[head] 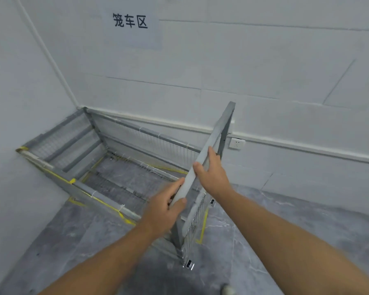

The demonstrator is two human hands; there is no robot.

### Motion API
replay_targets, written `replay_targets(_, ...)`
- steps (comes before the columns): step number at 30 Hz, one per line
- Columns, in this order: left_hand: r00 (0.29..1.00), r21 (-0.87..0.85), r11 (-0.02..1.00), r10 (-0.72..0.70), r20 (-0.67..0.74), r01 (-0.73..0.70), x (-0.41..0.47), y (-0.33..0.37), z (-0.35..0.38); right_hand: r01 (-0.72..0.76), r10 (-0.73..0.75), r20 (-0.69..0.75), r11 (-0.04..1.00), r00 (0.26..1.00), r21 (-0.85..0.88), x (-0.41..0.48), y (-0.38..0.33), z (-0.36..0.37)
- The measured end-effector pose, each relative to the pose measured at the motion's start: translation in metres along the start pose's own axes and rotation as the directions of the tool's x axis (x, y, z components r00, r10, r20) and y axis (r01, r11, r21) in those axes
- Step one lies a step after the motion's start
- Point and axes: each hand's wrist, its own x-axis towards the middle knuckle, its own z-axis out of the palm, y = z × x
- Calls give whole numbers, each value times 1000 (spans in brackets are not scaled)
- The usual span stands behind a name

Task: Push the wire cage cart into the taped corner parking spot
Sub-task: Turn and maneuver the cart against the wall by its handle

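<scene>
A grey wire cage cart (124,154) with mesh sides and an open top stands in the corner where two white walls meet. Its far and left sides lie close against the walls. Yellow tape (202,227) marks a rectangle on the grey floor; it shows under the cart's near right end and through the mesh bottom. My left hand (164,207) grips the pale top rail (209,150) of the cart's near end panel from the left. My right hand (213,173) holds the same rail higher up, fingers wrapped over it.
A white sign with black characters (130,21) hangs on the far wall above the corner. A wall socket (236,143) sits low on that wall, just right of the cart. A pipe (45,50) runs down the corner. Grey marbled floor (275,220) stretches right and toward me.
</scene>
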Motion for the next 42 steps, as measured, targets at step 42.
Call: replay_targets(42,979,3,990,137,-154,-138,100,1,53,-148,148,3,989,989,-22,104,5,-25)
